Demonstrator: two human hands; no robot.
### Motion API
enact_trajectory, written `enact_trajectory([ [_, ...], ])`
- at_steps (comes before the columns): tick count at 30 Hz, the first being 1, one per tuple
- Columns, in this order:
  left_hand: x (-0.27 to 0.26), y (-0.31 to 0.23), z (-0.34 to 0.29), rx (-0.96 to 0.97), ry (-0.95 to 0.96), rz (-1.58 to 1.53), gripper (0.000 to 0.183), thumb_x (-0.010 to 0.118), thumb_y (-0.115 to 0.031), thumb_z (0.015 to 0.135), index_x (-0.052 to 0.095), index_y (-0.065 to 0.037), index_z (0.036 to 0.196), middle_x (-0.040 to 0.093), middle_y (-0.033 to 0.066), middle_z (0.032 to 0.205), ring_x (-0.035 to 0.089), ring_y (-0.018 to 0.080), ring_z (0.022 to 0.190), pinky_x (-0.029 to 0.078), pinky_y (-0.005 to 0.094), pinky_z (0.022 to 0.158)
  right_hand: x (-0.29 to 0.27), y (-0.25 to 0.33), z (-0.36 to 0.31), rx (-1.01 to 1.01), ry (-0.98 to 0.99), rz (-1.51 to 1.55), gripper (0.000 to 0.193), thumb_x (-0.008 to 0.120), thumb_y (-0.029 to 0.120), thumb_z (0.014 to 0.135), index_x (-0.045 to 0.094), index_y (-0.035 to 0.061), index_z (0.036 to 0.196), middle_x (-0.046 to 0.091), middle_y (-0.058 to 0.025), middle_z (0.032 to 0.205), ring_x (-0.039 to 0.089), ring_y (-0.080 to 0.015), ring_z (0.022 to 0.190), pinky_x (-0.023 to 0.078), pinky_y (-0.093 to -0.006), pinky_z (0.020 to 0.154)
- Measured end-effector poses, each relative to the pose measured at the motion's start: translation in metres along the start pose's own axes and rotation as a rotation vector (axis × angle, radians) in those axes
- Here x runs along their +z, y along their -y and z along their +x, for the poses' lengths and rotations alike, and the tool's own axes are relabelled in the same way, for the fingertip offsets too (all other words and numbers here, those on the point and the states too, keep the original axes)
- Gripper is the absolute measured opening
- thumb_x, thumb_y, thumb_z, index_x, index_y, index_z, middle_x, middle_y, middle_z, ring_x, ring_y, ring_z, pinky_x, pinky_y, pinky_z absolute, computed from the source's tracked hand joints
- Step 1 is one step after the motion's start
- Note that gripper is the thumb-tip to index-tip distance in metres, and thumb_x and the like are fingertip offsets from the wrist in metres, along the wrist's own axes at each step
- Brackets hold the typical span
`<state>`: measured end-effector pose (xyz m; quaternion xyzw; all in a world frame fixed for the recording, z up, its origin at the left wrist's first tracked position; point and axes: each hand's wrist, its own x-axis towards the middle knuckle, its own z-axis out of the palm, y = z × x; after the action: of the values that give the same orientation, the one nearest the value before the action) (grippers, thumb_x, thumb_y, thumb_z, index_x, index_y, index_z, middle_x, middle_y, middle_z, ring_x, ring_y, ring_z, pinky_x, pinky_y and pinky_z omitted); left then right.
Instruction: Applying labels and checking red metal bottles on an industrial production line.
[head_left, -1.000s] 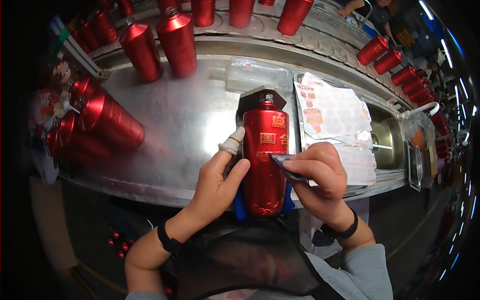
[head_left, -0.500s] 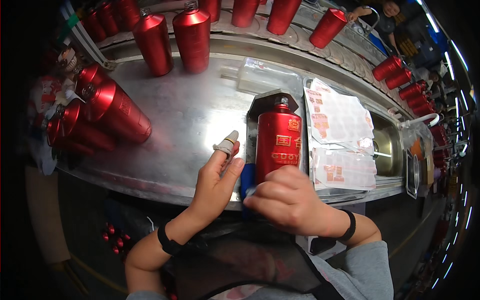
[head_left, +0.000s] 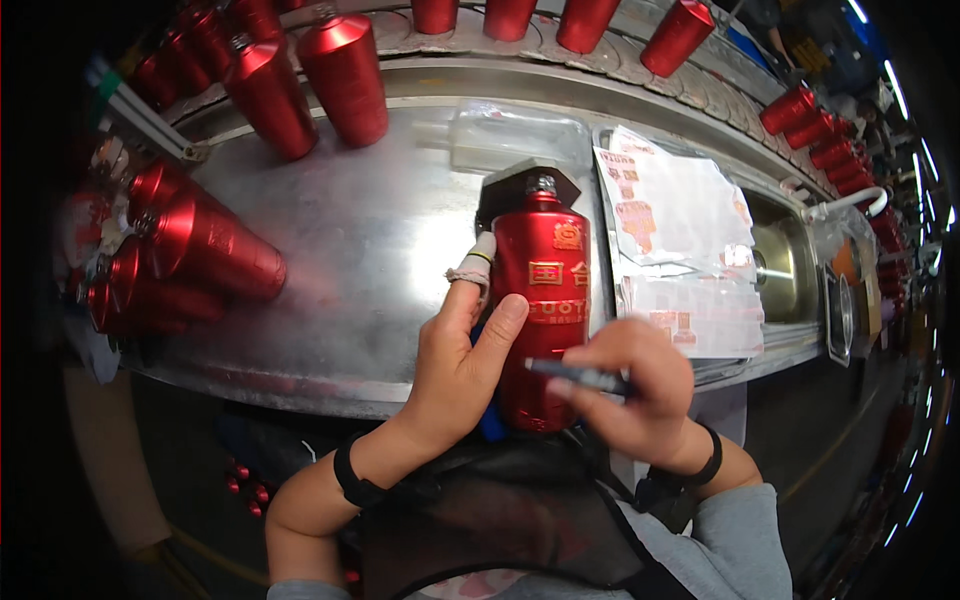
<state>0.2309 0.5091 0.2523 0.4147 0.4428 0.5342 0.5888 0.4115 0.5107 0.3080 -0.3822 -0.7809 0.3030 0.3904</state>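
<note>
A glossy red bottle (head_left: pixel 545 335) with gold lettering and an uncapped-looking, clear-ringed neck lies on its back in front of me, its neck pointing away. My left hand (head_left: pixel 450 365) rests against its left side, with the thumb on its front and a white finger cover on the index finger. In my right hand (head_left: pixel 645 385) is a slim dark pen-like tool (head_left: pixel 575 374), held between thumb and fingers just over the bottle's lower right part. Motion blurs its tip. Behind the bottle's neck shows a dark angular holder (head_left: pixel 505 188); the bottle hides most of it.
Printed stencil-like sheets (head_left: pixel 675 225) lie right of the bottle, beside a metal sink (head_left: pixel 780 270). A clear plastic tray (head_left: pixel 520 135) sits behind. Several red bottles (head_left: pixel 345 80) stand at the far left, more (head_left: pixel 215 240) lean at the left, and others ride a conveyor (head_left: pixel 600 75).
My left hand has come onto the bottle's side. My right hand has moved right and the tool now shows clearly. The bottle sits nearer to me, and the view has shifted slightly.
</note>
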Motion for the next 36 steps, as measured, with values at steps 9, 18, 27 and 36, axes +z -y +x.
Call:
enact_trajectory([
  [9,0.008,0.007,0.006,-0.030,0.020,0.063,0.058,0.065,-0.012,0.097,0.039,0.005,0.146,0.059,0.0148,0.132,0.058,0.0177,0.119,0.044,0.0324,0.103,-0.001,-0.063,-0.041,0.755,-0.383,0.420,0.018,0.072,0.008,0.089,0.055,0.0025,0.095,0.062,-0.0023,0.087,0.054,-0.0044,0.076,0.045,-0.0209,0.068],
  [18,-0.009,0.013,0.008,-0.160,0.134,-0.067,0.064,0.055,-0.011,0.102,0.022,0.001,0.155,0.051,0.0148,0.142,0.054,0.0160,0.125,0.043,0.0312,0.106,0.004,-0.036,-0.016,0.666,-0.360,0.544,0.020,0.073,0.005,0.088,0.054,0.0028,0.094,0.058,-0.0001,0.085,0.053,-0.0033,0.077,0.045,-0.0207,0.068],
  [27,-0.006,0.011,0.005,-0.112,0.100,-0.063,0.062,0.053,-0.013,0.103,0.024,0.001,0.155,0.053,0.0149,0.140,0.054,0.0175,0.125,0.042,0.0337,0.107,-0.004,-0.046,-0.024,0.670,-0.442,0.549,0.019,0.072,0.005,0.088,0.054,0.0029,0.094,0.058,-0.0014,0.088,0.053,-0.0038,0.077,0.044,-0.0201,0.068],
  [36,-0.023,0.019,-0.014,0.483,0.119,0.866,0.052,0.055,-0.046,0.098,0.065,-0.007,0.131,0.032,0.0348,0.153,0.047,0.0451,0.131,0.030,0.0566,0.112,0.003,-0.052,-0.027,0.655,-0.414,0.529,0.019,0.070,0.007,0.090,0.052,0.0039,0.095,0.056,0.0003,0.086,0.051,-0.0030,0.077,0.043,-0.0199,0.067],
])
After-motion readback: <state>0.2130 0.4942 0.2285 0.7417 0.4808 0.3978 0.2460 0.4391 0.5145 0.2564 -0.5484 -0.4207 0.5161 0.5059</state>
